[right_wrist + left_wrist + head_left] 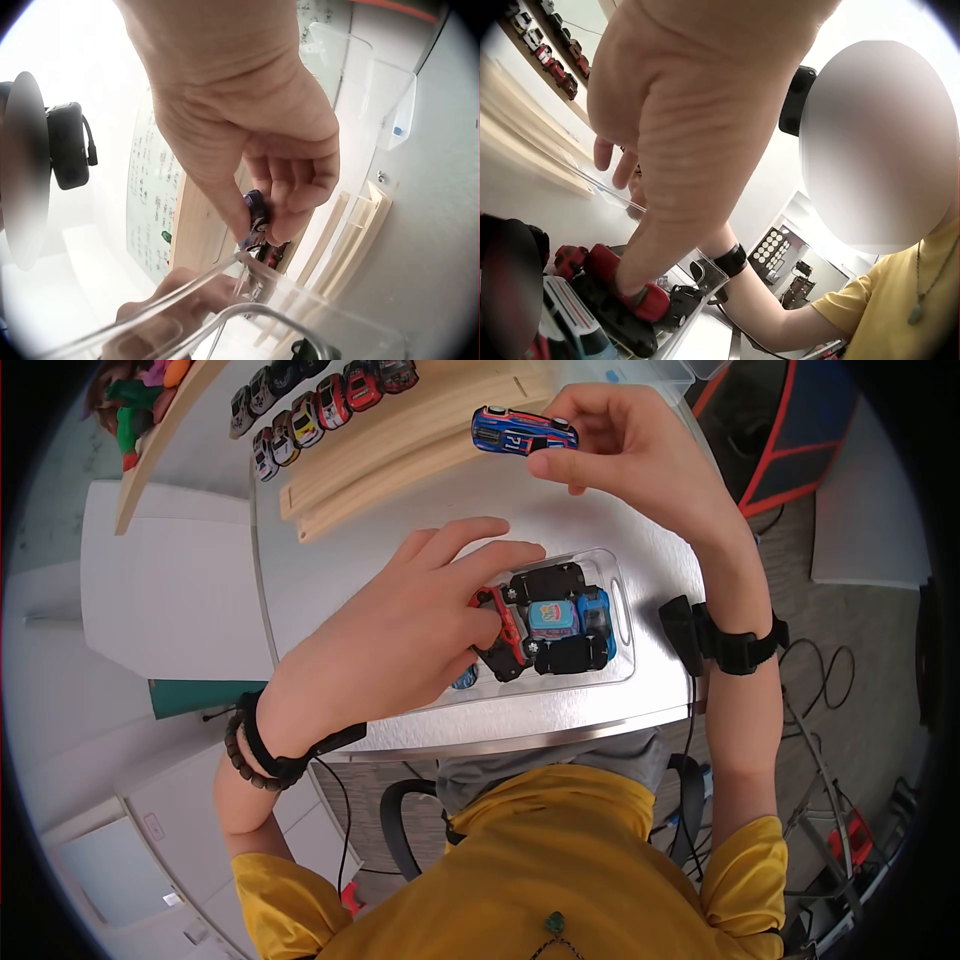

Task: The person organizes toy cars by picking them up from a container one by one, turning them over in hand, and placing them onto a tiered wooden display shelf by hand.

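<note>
My right hand (pixel 635 455) pinches a small blue toy car (pixel 500 432) with red and white markings between thumb and fingers, over the far side of the table. In the right wrist view the fingers hide part of that car (pixel 255 210). My left hand (pixel 390 625) is over a clear plastic tray (pixel 622 660), fingers spread, its thumb touching a red toy car (pixel 512 625). The left wrist view shows the thumb on the red car (pixel 607 270). Beside it in the tray lie black toy cars (pixel 570 655) and a light-blue one (pixel 552 618).
Two rows of toy cars (pixel 332 402) stand at the back left beside a pale wooden track (pixel 400 465). A clear plastic box (pixel 650 372) is at the far edge. The metal table's (pixel 660 695) near edge runs in front of the person's lap.
</note>
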The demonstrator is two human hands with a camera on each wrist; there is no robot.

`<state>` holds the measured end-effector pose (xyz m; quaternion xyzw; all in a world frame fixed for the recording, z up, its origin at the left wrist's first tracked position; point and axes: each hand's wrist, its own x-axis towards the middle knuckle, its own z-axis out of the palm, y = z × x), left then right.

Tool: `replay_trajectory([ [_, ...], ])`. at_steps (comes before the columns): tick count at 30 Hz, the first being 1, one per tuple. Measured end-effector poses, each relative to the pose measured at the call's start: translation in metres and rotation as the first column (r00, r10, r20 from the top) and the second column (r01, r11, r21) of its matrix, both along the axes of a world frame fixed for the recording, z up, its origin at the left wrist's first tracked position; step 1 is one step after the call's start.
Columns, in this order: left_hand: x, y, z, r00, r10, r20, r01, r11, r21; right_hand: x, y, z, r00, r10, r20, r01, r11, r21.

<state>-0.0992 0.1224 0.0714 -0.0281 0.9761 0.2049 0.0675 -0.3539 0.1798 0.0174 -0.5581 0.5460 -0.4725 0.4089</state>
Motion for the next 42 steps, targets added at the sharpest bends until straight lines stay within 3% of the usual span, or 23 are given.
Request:
replay_trajectory([
  [3, 0.003, 0.004, -0.010, 1.000, 0.012, -0.022, -0.012, 0.999, -0.038, 0.001, 0.000, 0.000, 1.000, -0.011, 0.007, 0.011, 1.000, 0.010],
  [6, 0.000, 0.007, -0.012, 0.999, 0.041, 0.003, -0.041, 0.998, 0.039, 0.002, 0.000, 0.000, 1.000, -0.018, 0.015, 0.017, 1.000, 0.022],
  [12, 0.005, 0.006, -0.022, 1.000, 0.025, 0.007, -0.025, 0.996, -0.082, 0.002, 0.000, 0.000, 1.000, -0.025, 0.016, 0.025, 1.000, 0.020],
  [14, 0.006, 0.004, -0.021, 0.999, 0.036, 0.015, -0.037, 0.999, 0.018, 0.001, 0.001, -0.001, 1.000, -0.027, 0.012, 0.026, 0.999, 0.020],
  [19, 0.008, -0.002, -0.014, 0.997, 0.019, 0.073, -0.018, 1.000, -0.016, 0.001, 0.000, 0.001, 0.998, -0.009, -0.063, 0.010, 1.000, 0.004],
  [24, 0.008, -0.006, -0.012, 0.991, -0.002, 0.137, 0.005, 1.000, -0.021, 0.001, 0.001, 0.001, 0.999, -0.016, -0.028, 0.016, 1.000, 0.001],
  [30, 0.008, -0.010, -0.008, 0.991, -0.018, 0.131, -0.001, 0.990, 0.138, 0.001, 0.001, -0.002, 1.000, -0.014, -0.005, 0.014, 1.000, 0.018],
  [35, -0.003, 0.006, 0.018, 0.995, 0.079, 0.052, -0.075, 0.994, -0.079, 0.001, 0.001, 0.000, 1.000, -0.024, -0.011, 0.024, 1.000, 0.005],
  [39, -0.018, 0.019, 0.010, 0.999, 0.007, -0.049, -0.008, 1.000, -0.020, 0.002, 0.001, -0.001, 1.000, -0.020, -0.020, 0.020, 1.000, 0.003],
  [42, -0.030, 0.023, -0.005, 0.992, -0.115, -0.050, 0.112, 0.991, -0.073, 0.003, 0.001, 0.001, 0.999, -0.036, -0.032, 0.036, 0.999, -0.001],
])
